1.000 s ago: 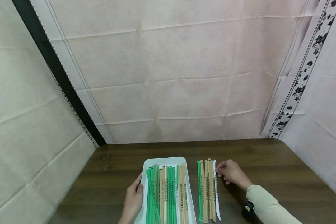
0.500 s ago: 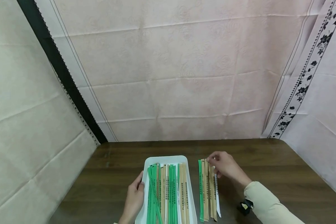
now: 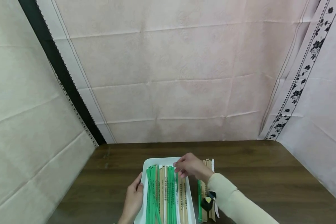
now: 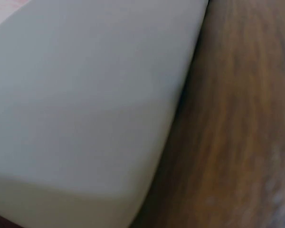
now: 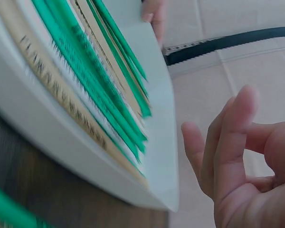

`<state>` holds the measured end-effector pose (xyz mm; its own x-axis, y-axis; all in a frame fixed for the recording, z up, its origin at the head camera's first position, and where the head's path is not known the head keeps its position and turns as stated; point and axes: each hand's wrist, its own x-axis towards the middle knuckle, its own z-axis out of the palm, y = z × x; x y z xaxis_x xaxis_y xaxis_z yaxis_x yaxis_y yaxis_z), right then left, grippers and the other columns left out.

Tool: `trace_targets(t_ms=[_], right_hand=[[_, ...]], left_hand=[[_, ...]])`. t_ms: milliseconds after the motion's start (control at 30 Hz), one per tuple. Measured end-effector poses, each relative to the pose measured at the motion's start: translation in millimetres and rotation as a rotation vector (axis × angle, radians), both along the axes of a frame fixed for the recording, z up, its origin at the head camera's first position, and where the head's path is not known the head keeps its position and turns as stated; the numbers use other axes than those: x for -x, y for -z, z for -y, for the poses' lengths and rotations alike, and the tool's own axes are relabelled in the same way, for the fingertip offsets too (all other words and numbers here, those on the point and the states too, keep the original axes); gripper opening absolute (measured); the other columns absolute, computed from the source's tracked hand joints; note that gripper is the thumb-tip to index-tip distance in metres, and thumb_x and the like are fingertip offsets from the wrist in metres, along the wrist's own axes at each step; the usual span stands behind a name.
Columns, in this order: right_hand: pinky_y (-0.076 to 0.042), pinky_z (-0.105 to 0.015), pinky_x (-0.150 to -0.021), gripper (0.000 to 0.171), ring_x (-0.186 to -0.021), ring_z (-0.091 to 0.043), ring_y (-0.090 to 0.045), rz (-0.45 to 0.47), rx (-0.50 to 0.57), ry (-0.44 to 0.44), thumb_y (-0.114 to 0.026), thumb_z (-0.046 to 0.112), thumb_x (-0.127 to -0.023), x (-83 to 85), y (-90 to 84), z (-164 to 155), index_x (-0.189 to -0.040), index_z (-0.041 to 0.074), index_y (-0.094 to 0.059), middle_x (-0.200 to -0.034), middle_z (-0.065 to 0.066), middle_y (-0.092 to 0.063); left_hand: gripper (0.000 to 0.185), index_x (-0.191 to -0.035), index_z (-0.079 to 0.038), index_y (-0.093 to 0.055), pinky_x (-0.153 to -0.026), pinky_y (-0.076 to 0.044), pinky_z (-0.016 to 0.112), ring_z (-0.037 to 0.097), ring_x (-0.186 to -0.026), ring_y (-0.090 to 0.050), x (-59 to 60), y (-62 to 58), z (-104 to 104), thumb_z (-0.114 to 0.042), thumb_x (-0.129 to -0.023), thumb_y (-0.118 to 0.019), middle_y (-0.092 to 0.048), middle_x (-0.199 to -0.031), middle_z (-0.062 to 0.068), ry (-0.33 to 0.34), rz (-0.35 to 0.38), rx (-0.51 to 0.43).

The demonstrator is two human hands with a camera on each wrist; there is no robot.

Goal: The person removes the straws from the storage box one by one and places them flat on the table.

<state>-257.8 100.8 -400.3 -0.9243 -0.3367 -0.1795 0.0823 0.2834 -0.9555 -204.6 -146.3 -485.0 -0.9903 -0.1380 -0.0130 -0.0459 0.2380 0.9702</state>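
A white tray [image 3: 156, 161] holds several long thin sleeves [image 3: 170, 193] in green, tan and white, with dark print along them. My left hand [image 3: 133, 199] grips the tray's left side, thumb at the rim. Over the tray's far right part, my right hand [image 3: 191, 166] hovers with loosely bent fingers. In the right wrist view, that hand [image 5: 242, 166] shows nothing between its fingers, beside the tray's end. To the tray's right, a row of similar sleeves [image 3: 203, 189] lies on the table, partly hidden by my right forearm. The left wrist view shows mostly the tray's outer wall [image 4: 85, 95].
The brown wooden table [image 3: 254, 168] reaches back to a pale cloth wall [image 3: 184, 93]. More cloth hangs at both sides, with a black band [image 3: 67, 77] at left and a floral strip [image 3: 305, 71] at right. A dark device [image 3: 207, 203] sits on my right wrist.
My right hand has moved left from the row of sleeves on the table to above the tray. My left hand has stayed at the tray's left side.
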Motion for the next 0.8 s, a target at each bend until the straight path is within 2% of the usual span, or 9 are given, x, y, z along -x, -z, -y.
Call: trace_targets(t_ms=[133, 200, 267, 400, 500, 633, 800], right_hand=[[-0.063, -0.029, -0.067, 0.016, -0.056, -0.009, -0.063, -0.005, -0.035, -0.014, -0.063, 0.005, -0.104, 5.2, 10.1, 18.8, -0.101, -0.007, -0.074, -0.078, -0.012, -0.071], [-0.063, -0.031, -0.066, 0.021, -0.053, -0.01, -0.062, -0.031, -0.093, 0.021, -0.063, 0.005, -0.104, 6.9, 13.6, 25.7, -0.088, -0.006, -0.073, -0.067, -0.006, -0.066], [-0.063, -0.033, -0.065, 0.025, -0.05, -0.013, -0.061, -0.066, -0.169, 0.058, -0.064, 0.005, -0.103, 7.2, 15.7, 31.0, -0.082, -0.007, -0.072, -0.06, -0.003, -0.062], [-0.062, -0.033, -0.062, 0.015, -0.049, -0.017, -0.064, -0.124, -0.324, 0.086, -0.067, 0.002, -0.101, 8.6, 19.4, 35.1, -0.092, -0.009, -0.069, -0.059, -0.007, -0.063], [-0.059, -0.032, -0.057, 0.009, -0.049, -0.02, -0.065, -0.151, -0.406, 0.09, -0.069, 0.001, -0.098, 9.4, 21.9, 34.8, -0.1, -0.007, -0.065, -0.062, -0.01, -0.064], [-0.057, -0.03, -0.055, 0.011, -0.049, -0.019, -0.064, -0.146, -0.42, 0.091, -0.071, 0.001, -0.097, 11.7, 26.7, 34.3, -0.099, -0.004, -0.062, -0.063, -0.011, -0.064], [-0.057, -0.026, -0.05, 0.012, -0.046, -0.014, -0.061, -0.129, -0.396, 0.09, -0.071, -0.002, -0.096, 17.2, 35.5, 36.2, -0.102, -0.008, -0.063, -0.061, -0.01, -0.064]], left_hand=[[0.052, -0.163, -0.001, -0.034, -0.119, -0.036, 0.064, 0.045, -0.151, -0.036, -1.9, -0.3, 1.6, -0.006, -0.111, -0.036, -0.037, -0.164, 0.026, -0.008, 0.007, 0.013], [0.052, -0.163, -0.001, -0.034, -0.119, -0.036, 0.064, 0.045, -0.151, -0.035, -1.8, -0.5, 1.2, -0.006, -0.111, -0.036, -0.037, -0.164, 0.026, -0.007, 0.007, 0.011], [0.052, -0.163, -0.001, -0.035, -0.119, -0.036, 0.064, 0.044, -0.151, -0.036, -1.4, -0.6, 0.1, -0.006, -0.111, -0.037, -0.037, -0.164, 0.026, -0.009, 0.002, 0.011], [0.052, -0.162, -0.001, -0.036, -0.119, -0.037, 0.063, 0.043, -0.151, -0.037, 0.0, -0.6, -3.3, -0.006, -0.111, -0.037, -0.039, -0.164, 0.025, -0.011, -0.015, 0.005], [0.051, -0.162, 0.0, -0.037, -0.118, -0.037, 0.063, 0.043, -0.15, -0.037, 1.2, -0.6, -5.0, -0.005, -0.111, -0.038, -0.039, -0.163, 0.026, -0.01, -0.033, 0.0], [0.051, -0.162, 0.001, -0.037, -0.119, -0.037, 0.063, 0.044, -0.15, -0.037, 1.5, -0.1, -4.3, -0.004, -0.111, -0.038, -0.039, -0.163, 0.027, -0.01, -0.043, -0.006], [0.051, -0.162, 0.001, -0.037, -0.119, -0.036, 0.063, 0.044, -0.151, -0.036, -0.3, 2.0, -1.5, -0.004, -0.111, -0.038, -0.039, -0.163, 0.027, -0.018, -0.039, 0.0]])
